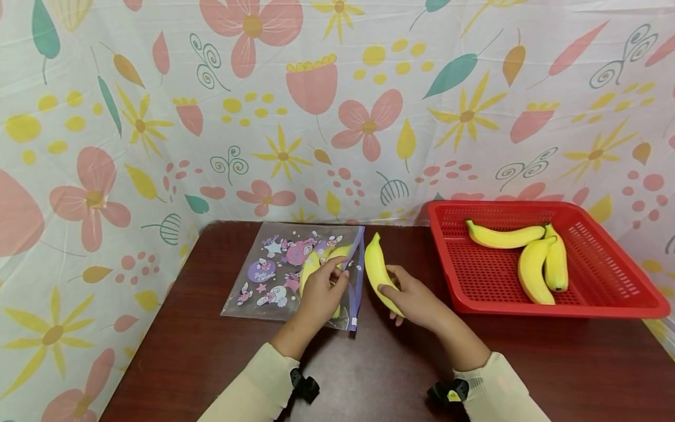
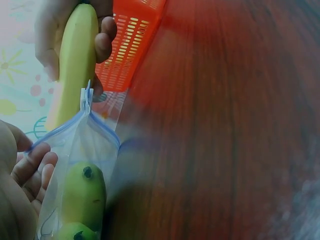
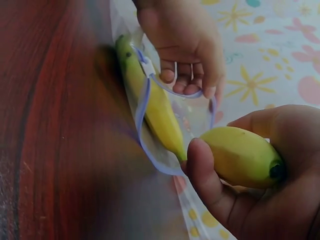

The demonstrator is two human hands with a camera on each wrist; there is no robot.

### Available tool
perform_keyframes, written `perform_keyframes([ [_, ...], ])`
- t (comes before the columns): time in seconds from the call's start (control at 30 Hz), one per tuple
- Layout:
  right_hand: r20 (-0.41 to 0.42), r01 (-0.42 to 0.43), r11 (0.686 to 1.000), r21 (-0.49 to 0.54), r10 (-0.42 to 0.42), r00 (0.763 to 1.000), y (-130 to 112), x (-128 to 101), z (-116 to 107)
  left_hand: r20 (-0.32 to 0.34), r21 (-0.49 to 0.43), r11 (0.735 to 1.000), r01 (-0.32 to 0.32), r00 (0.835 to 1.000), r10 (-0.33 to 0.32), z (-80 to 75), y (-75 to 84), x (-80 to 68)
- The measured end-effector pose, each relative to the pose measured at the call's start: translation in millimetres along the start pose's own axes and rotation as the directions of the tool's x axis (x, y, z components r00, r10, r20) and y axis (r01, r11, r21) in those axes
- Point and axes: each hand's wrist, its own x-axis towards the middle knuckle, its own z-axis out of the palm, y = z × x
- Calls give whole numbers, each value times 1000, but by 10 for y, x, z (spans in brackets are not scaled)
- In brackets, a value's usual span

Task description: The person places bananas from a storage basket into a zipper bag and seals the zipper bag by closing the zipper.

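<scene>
A clear printed zip bag (image 1: 263, 269) with a purple zip edge lies on the table, bananas (image 3: 155, 110) inside it. My left hand (image 1: 323, 287) pinches the upper edge of the bag's mouth, and the mouth gapes in both wrist views. Just right of that mouth, my right hand (image 1: 413, 296) grips a banana (image 1: 375, 261) round its lower half, its tip pointing up and away. In the left wrist view, two dark-tipped banana ends (image 2: 84, 187) show within the bag; the left palm hides part of it.
A red plastic basket (image 1: 453, 287) stands at the right of the brown table (image 1: 390, 375), holding three bananas (image 1: 535, 269). Behind the table hangs a white cloth (image 1: 327, 129) printed with flowers and leaves.
</scene>
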Motion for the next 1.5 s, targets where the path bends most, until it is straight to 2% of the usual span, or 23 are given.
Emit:
perform_keyframes([
  [0.47, 24, 2, 999, -50, -1, 1000, 1, 40, 123, 17, -15, 1000, 12, 1000, -12, -15, 1, 2],
  [0.63, 36, 12, 999, -46, -10, 999, -1, 89, 175, 29, -14, 1000, 27, 999, -27, -20, 5, 1],
  [1.5, 56, 40, 999, 10, -40, 998, -74, 226, 317, 38, -29, 999, 19, 999, -18, -29, 5, 5],
])
